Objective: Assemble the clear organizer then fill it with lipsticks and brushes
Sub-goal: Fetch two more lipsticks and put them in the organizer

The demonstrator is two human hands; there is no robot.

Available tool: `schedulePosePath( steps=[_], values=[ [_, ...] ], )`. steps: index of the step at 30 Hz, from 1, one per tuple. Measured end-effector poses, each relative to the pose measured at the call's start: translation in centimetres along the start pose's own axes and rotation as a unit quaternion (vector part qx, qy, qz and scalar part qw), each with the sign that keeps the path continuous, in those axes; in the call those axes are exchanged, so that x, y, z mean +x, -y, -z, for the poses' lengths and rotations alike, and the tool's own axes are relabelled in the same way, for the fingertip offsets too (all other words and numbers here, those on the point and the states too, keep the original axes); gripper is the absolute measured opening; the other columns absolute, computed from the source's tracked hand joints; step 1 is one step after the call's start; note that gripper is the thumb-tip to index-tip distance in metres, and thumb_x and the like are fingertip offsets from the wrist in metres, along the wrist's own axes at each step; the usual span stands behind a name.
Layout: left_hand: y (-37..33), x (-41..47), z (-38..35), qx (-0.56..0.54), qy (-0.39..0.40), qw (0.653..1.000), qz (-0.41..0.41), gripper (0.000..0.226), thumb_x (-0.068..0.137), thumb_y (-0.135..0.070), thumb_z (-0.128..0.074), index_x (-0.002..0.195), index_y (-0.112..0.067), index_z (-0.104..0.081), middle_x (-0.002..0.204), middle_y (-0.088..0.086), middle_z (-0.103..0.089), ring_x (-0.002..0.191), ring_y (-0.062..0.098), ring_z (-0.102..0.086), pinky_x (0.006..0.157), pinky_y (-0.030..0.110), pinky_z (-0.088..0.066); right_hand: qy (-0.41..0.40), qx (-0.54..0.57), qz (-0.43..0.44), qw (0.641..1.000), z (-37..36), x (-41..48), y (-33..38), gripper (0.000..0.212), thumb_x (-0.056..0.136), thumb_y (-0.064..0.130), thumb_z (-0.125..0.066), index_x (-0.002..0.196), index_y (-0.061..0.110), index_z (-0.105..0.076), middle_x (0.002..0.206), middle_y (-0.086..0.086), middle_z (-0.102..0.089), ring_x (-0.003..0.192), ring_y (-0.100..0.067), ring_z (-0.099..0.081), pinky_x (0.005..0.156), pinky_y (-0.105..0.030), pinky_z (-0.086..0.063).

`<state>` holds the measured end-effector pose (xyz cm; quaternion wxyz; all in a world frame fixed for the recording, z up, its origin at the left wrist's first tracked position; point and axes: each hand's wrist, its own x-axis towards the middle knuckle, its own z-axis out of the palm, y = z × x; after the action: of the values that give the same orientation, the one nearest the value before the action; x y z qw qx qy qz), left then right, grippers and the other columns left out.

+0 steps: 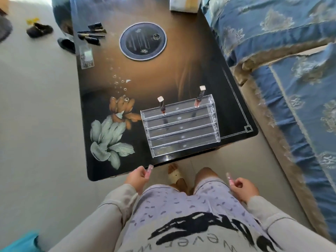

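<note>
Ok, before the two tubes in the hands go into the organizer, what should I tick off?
1. Left hand grips a pink lip gloss tube: ok.
2. Right hand grips a second tube: ok.
3. Clear organizer is assembled and stands near the table front edge: ok.
4. Free rows: two lip glosses stand in the back row, and the rows in front look empty: ok.
5. Dark brushes loaded: not ok, they lie at the far left of the table.
6. Dividers inside the rows: cannot tell.

Clear glossy plastic organizer (180,128), glossy printed tabletop (145,79), woven blue bedcover (281,42)
</note>
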<state>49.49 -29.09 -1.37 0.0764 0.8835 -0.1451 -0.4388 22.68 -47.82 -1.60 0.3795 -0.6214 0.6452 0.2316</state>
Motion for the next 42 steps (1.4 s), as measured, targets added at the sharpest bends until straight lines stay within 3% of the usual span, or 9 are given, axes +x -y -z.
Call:
schedulePosePath(
  steps=[6,14,17,19,22,25,30,38,42],
  values=[
    [-1.8,0.4,1.4,-0.119,-0.034,0.992,-0.017,0.034,0.088,-0.022,-0.056,0.058,-0.023,-0.041,0.057,-0.005,-0.05,0.068,0.022,-0.051,0.073,0.034,-0.05,0.015,0.017,0.07,0.997,2.3,1.6,5.0,0.029,0.089,0.025,-0.056,0.064,0.011,-0.05,0.073,-0.011,-0.059,0.072,-0.023,-0.051,0.069,-0.027,-0.037],
    [-6.4,1.8,4.0,-0.273,-0.089,0.954,-0.085,0.021,0.083,-0.007,-0.064,0.074,-0.021,-0.051,0.073,-0.005,-0.055,0.073,0.017,-0.053,0.067,0.027,-0.049,-0.003,0.067,0.167,0.984,5.9,3.3,12.0,0.015,0.087,0.019,-0.058,0.08,0.006,-0.061,0.078,-0.008,-0.061,0.078,-0.024,-0.055,0.083,-0.04,-0.05],
    [-8.8,2.7,4.4,-0.306,-0.133,0.938,-0.099,0.009,0.084,-0.006,-0.063,0.091,-0.01,-0.061,0.085,0.002,-0.061,0.08,0.017,-0.057,0.068,0.02,-0.046,-0.035,0.1,0.206,0.973,7.0,3.6,14.4,0.009,0.084,0.015,-0.06,0.078,0.009,-0.061,0.075,-0.006,-0.064,0.077,-0.021,-0.057,0.076,-0.029,-0.049],
    [-10.1,3.3,4.7,-0.35,-0.165,0.918,-0.089,0.007,0.083,-0.006,-0.064,0.087,-0.012,-0.063,0.085,0.005,-0.065,0.08,0.017,-0.059,0.07,0.017,-0.046,-0.033,0.124,0.231,0.964,7.6,3.7,15.9,0.012,0.081,0.013,-0.063,0.071,0.018,-0.059,0.071,-0.003,-0.066,0.074,-0.017,-0.059,0.072,-0.019,-0.047],
    [-11.7,3.9,4.9,-0.413,-0.202,0.885,-0.072,0.01,0.076,-0.002,-0.07,0.079,-0.011,-0.066,0.08,0.004,-0.068,0.076,0.013,-0.061,0.077,0.021,-0.05,-0.043,0.18,0.24,0.953,8.1,3.9,18.1,0.016,0.073,0.004,-0.07,0.087,0.011,-0.065,0.075,0.002,-0.065,0.073,-0.012,-0.061,0.079,-0.022,-0.047],
    [-12.7,4.3,5.1,-0.451,-0.214,0.862,-0.085,0.012,0.073,-0.003,-0.074,0.082,-0.008,-0.067,0.079,0.004,-0.07,0.073,0.008,-0.065,0.066,0.01,-0.051,-0.111,0.199,0.248,0.941,8.2,4.4,19.7,0.021,0.077,0.012,-0.07,0.097,0.008,-0.067,0.08,0.001,-0.064,0.076,-0.014,-0.061,0.081,-0.02,-0.046],
    [-13.9,5.0,5.0,-0.431,-0.224,0.871,-0.069,0.014,0.076,-0.008,-0.073,0.085,-0.015,-0.065,0.087,0.004,-0.069,0.083,0.012,-0.063,0.071,0.009,-0.047,-0.127,0.19,0.268,0.936,7.8,5.5,20.7,0.015,0.086,0.021,-0.062,0.094,0.009,-0.068,0.088,-0.006,-0.069,0.08,-0.013,-0.061,0.078,-0.019,-0.048],
    [-14.5,6.2,4.5,-0.366,-0.209,0.906,-0.05,0.01,0.082,-0.007,-0.067,0.092,-0.004,-0.068,0.087,0.008,-0.069,0.081,0.014,-0.062,0.066,0.005,-0.04,-0.092,0.154,0.253,0.951,7.4,6.3,20.5,0.023,0.089,0.019,-0.059,0.109,0.009,-0.063,0.112,-0.014,-0.068,0.105,-0.026,-0.062,0.09,-0.028,-0.046],
    [-14.6,6.6,4.6,-0.329,-0.2,0.921,-0.054,0.013,0.085,-0.007,-0.063,0.096,-0.002,-0.068,0.095,0.016,-0.071,0.085,0.017,-0.061,0.08,0.019,-0.047,-0.074,0.121,0.262,0.955,7.4,6.4,20.8,0.022,0.09,0.018,-0.058,0.109,0.008,-0.062,0.112,-0.014,-0.068,0.107,-0.027,-0.062,0.093,-0.031,-0.047]
  ],
)
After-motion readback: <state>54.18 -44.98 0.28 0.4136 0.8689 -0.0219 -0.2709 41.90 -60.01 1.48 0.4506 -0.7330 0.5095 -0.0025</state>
